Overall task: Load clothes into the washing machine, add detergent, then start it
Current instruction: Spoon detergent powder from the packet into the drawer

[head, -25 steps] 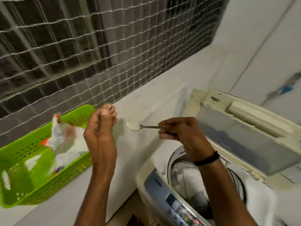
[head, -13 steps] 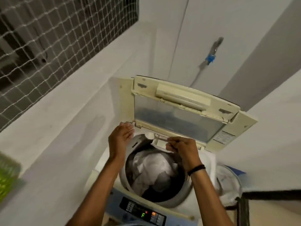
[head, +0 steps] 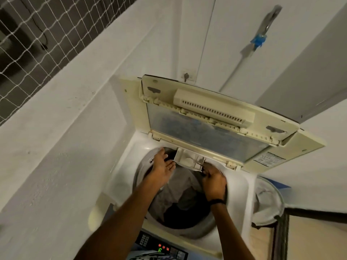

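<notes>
The top-loading washing machine [head: 236,184] stands with its lid [head: 206,132] raised. Grey and dark clothes [head: 180,194] lie in the drum. At the back of the drum rim the detergent drawer [head: 187,160] is pulled out, with white powder in it. My left hand [head: 161,169] rests with its fingers apart at the drawer's left corner. My right hand [head: 214,182] is at the drawer's right end, pinching a small metal spoon [head: 201,163] whose tip reaches into the drawer. The control panel [head: 163,249] shows lit red and green digits.
A white ledge and wall run along the left, under a netted window [head: 37,34]. A tap with a blue fitting [head: 260,41] and a wall socket [head: 186,76] are behind the lid. A round white tub with cloth [head: 268,203] stands to the machine's right.
The view swung from the green basket on the ledge to the machine. Both hands moved to the pulled-out drawer, the right one carrying the spoon of powder. Powder now lies in the drawer.
</notes>
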